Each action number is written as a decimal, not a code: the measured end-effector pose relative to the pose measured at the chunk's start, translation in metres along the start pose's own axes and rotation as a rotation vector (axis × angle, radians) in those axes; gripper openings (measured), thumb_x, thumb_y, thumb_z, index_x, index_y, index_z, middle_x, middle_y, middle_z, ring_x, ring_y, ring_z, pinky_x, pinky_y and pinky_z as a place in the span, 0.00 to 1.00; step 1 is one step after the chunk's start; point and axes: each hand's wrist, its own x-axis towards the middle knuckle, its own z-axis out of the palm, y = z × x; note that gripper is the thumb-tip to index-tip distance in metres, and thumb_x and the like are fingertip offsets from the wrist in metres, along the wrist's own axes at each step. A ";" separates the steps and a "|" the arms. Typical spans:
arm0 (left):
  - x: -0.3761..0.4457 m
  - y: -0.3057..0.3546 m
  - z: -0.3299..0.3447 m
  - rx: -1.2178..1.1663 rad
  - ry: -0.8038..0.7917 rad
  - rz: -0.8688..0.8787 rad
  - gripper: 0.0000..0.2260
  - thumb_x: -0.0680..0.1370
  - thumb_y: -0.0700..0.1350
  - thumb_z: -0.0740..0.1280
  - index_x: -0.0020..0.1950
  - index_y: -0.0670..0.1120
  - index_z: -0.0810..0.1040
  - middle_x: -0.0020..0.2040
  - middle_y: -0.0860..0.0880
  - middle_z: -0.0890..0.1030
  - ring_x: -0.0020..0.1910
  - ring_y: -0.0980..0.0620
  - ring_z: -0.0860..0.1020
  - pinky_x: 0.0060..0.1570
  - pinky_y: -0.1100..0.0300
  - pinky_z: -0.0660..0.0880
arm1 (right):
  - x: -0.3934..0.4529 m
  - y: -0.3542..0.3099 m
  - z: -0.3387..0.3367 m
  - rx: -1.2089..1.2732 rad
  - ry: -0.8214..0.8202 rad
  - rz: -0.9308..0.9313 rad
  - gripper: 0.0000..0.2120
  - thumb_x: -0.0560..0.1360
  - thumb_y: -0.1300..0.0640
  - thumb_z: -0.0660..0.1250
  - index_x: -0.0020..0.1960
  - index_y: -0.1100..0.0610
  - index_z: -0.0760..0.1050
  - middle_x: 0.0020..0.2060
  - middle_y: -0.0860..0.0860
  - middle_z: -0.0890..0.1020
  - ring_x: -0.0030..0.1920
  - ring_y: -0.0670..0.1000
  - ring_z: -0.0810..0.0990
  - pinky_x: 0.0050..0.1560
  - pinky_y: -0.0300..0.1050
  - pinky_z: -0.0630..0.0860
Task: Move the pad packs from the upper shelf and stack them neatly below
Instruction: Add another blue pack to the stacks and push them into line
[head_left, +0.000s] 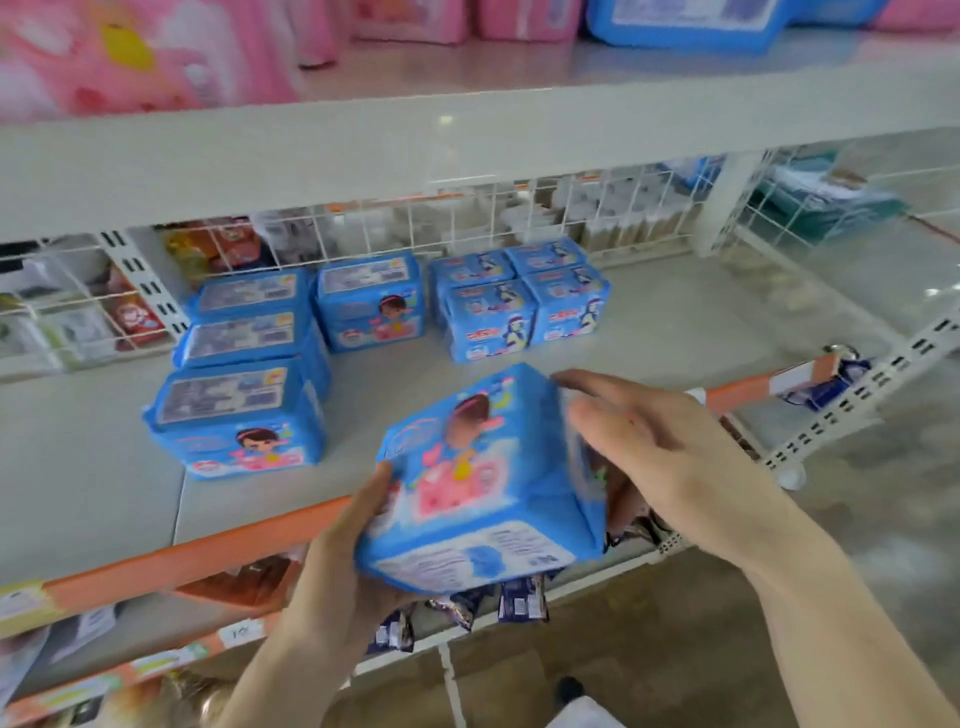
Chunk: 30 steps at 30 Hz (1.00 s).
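A blue pad pack with a cartoon girl print hangs tilted over the front edge of the lower shelf. My left hand grips it from below at its near left corner. My right hand lies against the pack's right side with straight fingers. On the lower shelf stand several blue pad packs: a stack at the left, one pack behind it, and a cluster of smaller packs. On the upper shelf I see a blue pack and pink packs.
An orange price strip runs along the lower shelf's front edge. A white wire grid closes the back of the shelf. Dark sachets hang below the shelf edge. A slotted white upright stands at the right.
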 end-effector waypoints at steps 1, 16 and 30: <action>0.003 -0.007 0.001 -0.087 -0.039 -0.026 0.25 0.54 0.55 0.82 0.47 0.46 0.88 0.51 0.43 0.86 0.44 0.45 0.86 0.42 0.49 0.83 | -0.003 -0.002 -0.006 0.104 -0.002 -0.025 0.23 0.73 0.37 0.63 0.66 0.40 0.76 0.39 0.58 0.85 0.34 0.58 0.83 0.31 0.52 0.80; 0.014 -0.057 0.067 -0.026 0.115 0.120 0.46 0.56 0.57 0.84 0.70 0.43 0.76 0.62 0.42 0.81 0.57 0.45 0.83 0.52 0.46 0.81 | -0.029 0.045 -0.075 0.266 -0.030 -0.015 0.29 0.76 0.39 0.65 0.75 0.45 0.67 0.43 0.47 0.86 0.48 0.50 0.86 0.50 0.54 0.83; -0.007 -0.098 0.175 1.284 0.358 1.025 0.31 0.69 0.76 0.58 0.68 0.66 0.60 0.62 0.51 0.78 0.54 0.51 0.81 0.46 0.57 0.79 | -0.044 0.129 -0.123 0.600 -0.009 0.113 0.36 0.50 0.34 0.83 0.54 0.47 0.84 0.52 0.44 0.86 0.55 0.43 0.84 0.46 0.34 0.79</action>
